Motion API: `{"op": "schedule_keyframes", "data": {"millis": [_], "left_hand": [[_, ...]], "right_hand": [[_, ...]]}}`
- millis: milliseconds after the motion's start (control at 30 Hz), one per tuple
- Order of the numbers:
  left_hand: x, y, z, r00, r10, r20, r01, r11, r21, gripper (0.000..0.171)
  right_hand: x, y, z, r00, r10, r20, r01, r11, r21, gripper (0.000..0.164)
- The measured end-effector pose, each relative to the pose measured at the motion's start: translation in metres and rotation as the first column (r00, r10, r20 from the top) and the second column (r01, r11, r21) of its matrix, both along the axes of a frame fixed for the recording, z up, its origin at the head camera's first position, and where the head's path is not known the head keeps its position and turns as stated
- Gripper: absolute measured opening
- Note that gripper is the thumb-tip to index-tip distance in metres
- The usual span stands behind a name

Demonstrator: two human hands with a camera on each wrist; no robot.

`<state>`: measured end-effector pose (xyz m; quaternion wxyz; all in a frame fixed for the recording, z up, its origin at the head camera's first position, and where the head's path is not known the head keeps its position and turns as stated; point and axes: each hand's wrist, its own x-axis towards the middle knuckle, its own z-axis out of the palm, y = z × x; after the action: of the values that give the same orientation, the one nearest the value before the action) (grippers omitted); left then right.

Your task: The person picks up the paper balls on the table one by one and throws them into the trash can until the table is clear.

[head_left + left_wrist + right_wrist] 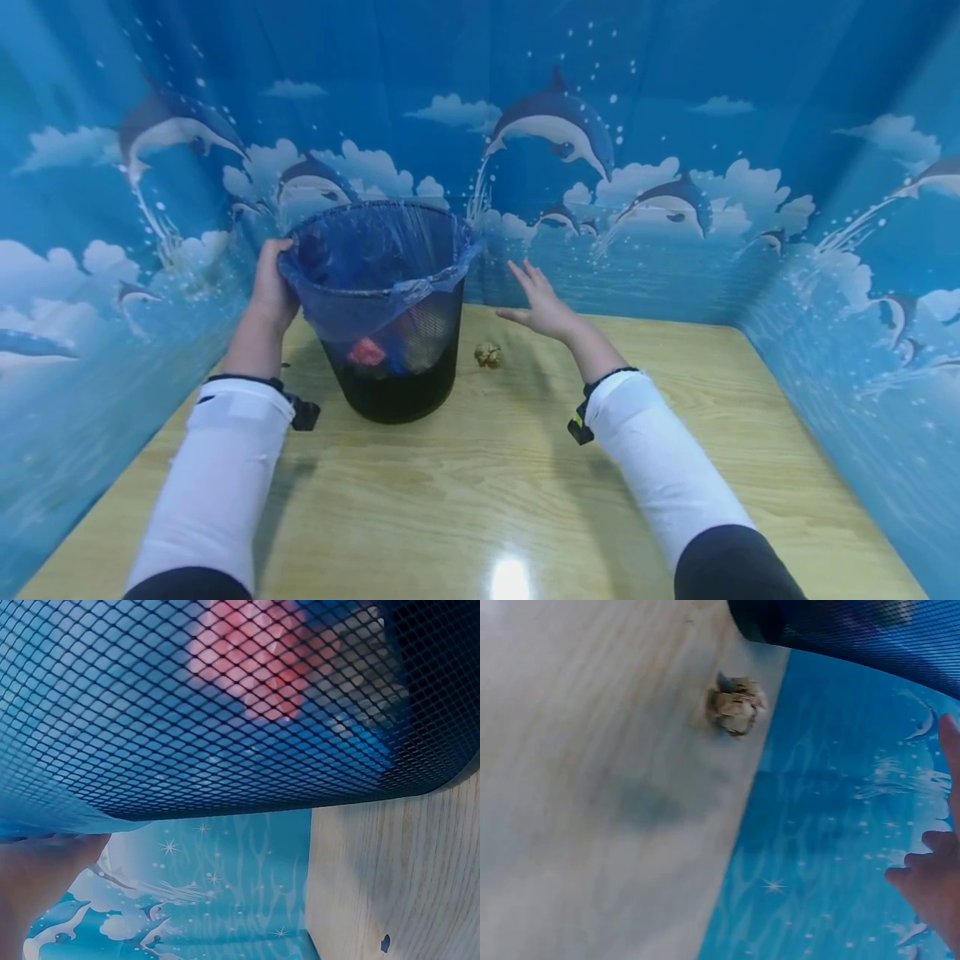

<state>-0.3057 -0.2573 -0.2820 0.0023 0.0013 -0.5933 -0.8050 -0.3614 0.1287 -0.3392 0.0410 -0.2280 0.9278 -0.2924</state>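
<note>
A black mesh wastebasket lined with a blue plastic bag stands on the table, left of centre. My left hand grips its rim on the left side, over the folded bag edge. Through the mesh, a red-pink crumpled piece shows inside in the left wrist view. Just right of the basket lies a small crumpled brownish ball, seen closer as a wad in the right wrist view. My right hand is in the air beyond and right of the ball, fingers spread, holding nothing.
The wooden tabletop is enclosed by blue curtains printed with dolphins and clouds, at the back and both sides. A small dark speck lies on the table near the basket's left side.
</note>
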Motion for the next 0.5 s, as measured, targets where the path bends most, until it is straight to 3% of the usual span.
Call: {"op": "schedule_keyframes", "data": {"millis": [167,500], "left_hand": [[0.0,0.0,0.002,1.0,-0.024,-0.011,0.024,1.0,-0.007,0.085],[0.0,0.006,0.006,0.999,-0.032,-0.004,0.032,0.999,-0.004,0.082]], "right_hand": [[-0.002,-0.002,-0.02,1.0,-0.002,0.03,0.003,0.999,-0.041,0.085],[-0.003,-0.012,-0.055,1.0,0.003,-0.004,-0.003,0.999,0.035,0.085]]}}
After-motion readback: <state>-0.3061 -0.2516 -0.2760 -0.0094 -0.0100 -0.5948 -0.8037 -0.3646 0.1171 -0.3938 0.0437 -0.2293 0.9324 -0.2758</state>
